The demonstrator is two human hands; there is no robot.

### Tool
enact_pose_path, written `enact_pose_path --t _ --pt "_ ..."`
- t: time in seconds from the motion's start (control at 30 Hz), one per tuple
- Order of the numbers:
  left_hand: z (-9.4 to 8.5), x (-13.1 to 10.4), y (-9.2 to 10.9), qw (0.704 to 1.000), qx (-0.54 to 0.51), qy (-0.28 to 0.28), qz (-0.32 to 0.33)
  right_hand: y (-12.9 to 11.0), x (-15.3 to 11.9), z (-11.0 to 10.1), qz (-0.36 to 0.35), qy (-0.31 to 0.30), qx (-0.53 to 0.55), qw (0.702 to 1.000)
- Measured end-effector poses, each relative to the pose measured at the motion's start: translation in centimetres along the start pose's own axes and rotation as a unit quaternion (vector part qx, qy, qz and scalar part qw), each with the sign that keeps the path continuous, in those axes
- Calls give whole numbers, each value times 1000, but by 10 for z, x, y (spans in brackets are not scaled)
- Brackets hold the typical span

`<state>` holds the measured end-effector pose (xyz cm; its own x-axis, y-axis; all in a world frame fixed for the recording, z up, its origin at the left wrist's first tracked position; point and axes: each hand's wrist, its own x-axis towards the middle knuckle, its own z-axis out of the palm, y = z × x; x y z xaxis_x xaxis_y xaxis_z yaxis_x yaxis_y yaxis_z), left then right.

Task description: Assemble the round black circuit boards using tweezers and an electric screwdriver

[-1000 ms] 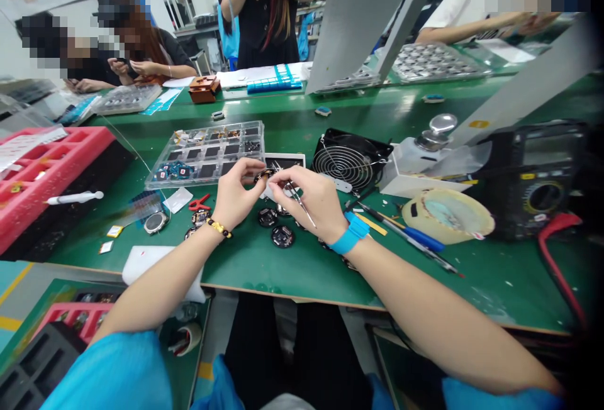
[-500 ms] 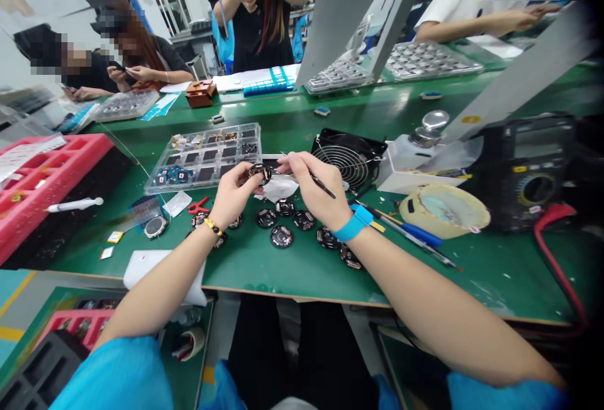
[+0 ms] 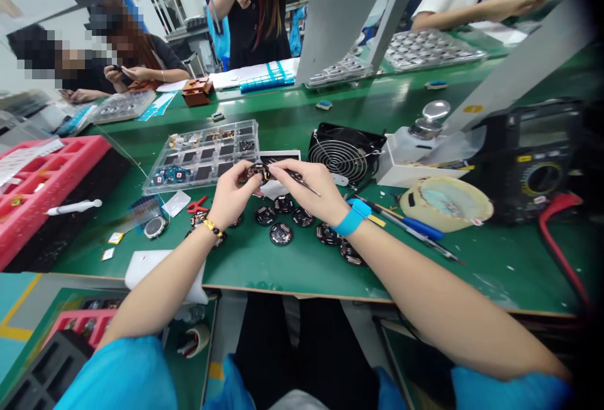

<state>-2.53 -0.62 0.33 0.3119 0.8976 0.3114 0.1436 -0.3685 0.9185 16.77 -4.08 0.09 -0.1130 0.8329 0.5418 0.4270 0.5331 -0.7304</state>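
Between the fingers of my left hand (image 3: 236, 193) is a small round black circuit module (image 3: 259, 174), held up over the green bench. My right hand (image 3: 314, 188) is closed round dark tweezers (image 3: 304, 183). Its fingertips are right at the module's edge; whether the tweezers' tips touch it is hidden. Below my hands lie several similar round modules, one of them nearest to me (image 3: 281, 234). A scrap of white paper (image 3: 276, 190) lies behind them. Some modules (image 3: 326, 234) lie under my right wrist, others partly behind my left wrist.
A clear compartment box (image 3: 202, 155) of parts stands behind my left hand, with a black fan (image 3: 346, 152) behind my right. Farther right are a yellowish tub (image 3: 448, 205), pens (image 3: 419, 227) and a dark meter device (image 3: 528, 158). A pink tray (image 3: 51, 177) stands left. Co-workers sit and stand opposite.
My right hand has moved left, closer to the module, bringing the tweezers with it. My left hand keeps its hold on the module. The view has shifted slightly.
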Motion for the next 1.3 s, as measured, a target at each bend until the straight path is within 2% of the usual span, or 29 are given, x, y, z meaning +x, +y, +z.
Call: enact_pose_path --t 0.3,0.53,0.7,0.87,1.17,1.3 --pt "1 -4 -2 996 83 -1 43 4 -4 2 -42 5 -76 996" --pt "2 -8 -3 990 127 1 57 2 -6 3 -18 15 -89 996" --pt "3 -6 -2 995 93 0 35 3 -3 4 19 19 -36 999" --pt "2 -2 -1 999 42 -5 5 5 0 1 31 -13 25 999" --pt "-3 0 1 1000 16 -18 -3 8 1 -4 -16 -22 -15 1000" --pt "-4 1 2 999 8 -45 -21 5 -1 -5 -61 -27 -83 994"
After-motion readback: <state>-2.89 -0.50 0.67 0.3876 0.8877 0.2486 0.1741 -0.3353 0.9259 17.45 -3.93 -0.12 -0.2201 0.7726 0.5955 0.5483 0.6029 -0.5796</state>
